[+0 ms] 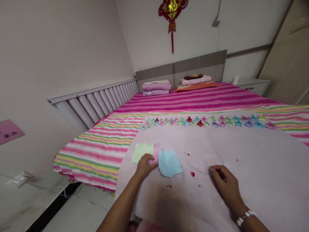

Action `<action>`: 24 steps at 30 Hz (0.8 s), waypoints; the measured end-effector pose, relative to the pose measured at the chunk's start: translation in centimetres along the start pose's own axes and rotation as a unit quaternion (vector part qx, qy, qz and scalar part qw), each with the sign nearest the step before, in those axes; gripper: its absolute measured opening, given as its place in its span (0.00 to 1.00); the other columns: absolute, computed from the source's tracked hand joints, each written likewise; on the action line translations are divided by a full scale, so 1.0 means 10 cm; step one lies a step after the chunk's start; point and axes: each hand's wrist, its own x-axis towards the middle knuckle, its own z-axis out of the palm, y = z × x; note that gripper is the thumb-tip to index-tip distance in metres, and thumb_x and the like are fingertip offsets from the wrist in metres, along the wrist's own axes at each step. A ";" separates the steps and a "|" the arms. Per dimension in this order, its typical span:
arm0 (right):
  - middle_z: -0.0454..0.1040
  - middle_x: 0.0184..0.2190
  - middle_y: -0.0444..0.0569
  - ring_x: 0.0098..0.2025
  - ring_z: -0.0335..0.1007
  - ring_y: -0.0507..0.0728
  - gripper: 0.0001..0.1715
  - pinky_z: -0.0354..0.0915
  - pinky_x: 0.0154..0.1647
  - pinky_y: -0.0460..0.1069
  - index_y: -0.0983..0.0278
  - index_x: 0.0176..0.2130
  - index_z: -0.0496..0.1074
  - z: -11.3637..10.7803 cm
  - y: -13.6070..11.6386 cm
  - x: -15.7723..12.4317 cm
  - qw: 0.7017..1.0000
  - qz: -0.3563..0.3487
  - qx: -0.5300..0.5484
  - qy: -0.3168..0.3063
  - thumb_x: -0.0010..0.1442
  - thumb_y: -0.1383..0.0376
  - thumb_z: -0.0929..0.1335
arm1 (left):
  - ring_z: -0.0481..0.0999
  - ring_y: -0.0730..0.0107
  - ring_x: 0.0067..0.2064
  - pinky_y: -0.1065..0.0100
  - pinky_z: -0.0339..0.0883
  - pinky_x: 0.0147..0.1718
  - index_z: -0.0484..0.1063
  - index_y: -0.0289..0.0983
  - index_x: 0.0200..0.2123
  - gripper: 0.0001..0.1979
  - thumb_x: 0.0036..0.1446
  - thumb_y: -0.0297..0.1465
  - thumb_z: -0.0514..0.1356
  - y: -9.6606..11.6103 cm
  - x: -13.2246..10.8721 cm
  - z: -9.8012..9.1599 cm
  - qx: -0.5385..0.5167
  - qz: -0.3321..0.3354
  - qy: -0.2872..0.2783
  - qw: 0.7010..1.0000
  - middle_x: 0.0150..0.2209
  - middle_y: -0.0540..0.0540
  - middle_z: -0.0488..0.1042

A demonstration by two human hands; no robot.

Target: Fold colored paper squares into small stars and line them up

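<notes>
My left hand (146,165) is over the paper sheets, its fingers curled and the tips at the left edge of a creased light-blue paper sheet (170,163). That edge appears pinched and lifted. Partly under this hand lies a pink paper sheet (156,149), beside a pale green paper sheet (143,151). To the right, my right hand (226,185) is low over the pale cloth (193,203), with a white bracelet at the wrist. Its thumb and index finger are pressed together; anything between them is too small to make out.
Rows of small folded-paper pieces (200,123) in many colours line the cloth's far edge. The cloth bears small printed red marks (192,174). Beyond are a striped bed cover (96,145), folded bedding (156,87) and a headboard (185,66). A white radiator (96,102) stands at left.
</notes>
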 end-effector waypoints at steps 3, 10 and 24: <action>0.72 0.24 0.46 0.25 0.66 0.56 0.13 0.63 0.26 0.48 0.62 0.28 0.70 0.00 0.00 0.00 1.000 -0.001 0.002 -0.001 0.54 0.56 0.65 | 0.72 0.62 0.40 0.61 0.64 0.43 0.72 0.38 0.27 0.08 0.42 0.32 0.66 0.02 0.00 0.02 0.015 -0.009 0.009 1.000 0.36 0.46 0.72; 0.72 0.25 0.47 0.27 0.67 0.56 0.13 0.63 0.28 0.49 0.62 0.29 0.70 0.01 0.04 0.00 1.000 -0.005 0.002 -0.004 0.54 0.55 0.65 | 0.73 0.60 0.41 0.60 0.64 0.43 0.72 0.38 0.21 0.04 0.45 0.31 0.62 0.12 0.02 -0.01 0.020 -0.030 0.005 0.999 0.36 0.45 0.73; 0.72 0.24 0.47 0.26 0.67 0.56 0.13 0.63 0.27 0.49 0.62 0.29 0.70 0.00 0.00 0.00 1.000 -0.005 0.007 0.002 0.54 0.56 0.65 | 0.71 0.60 0.45 0.61 0.62 0.46 0.73 0.37 0.21 0.06 0.46 0.31 0.61 0.16 0.03 -0.11 -0.114 -0.051 0.048 0.991 0.41 0.44 0.72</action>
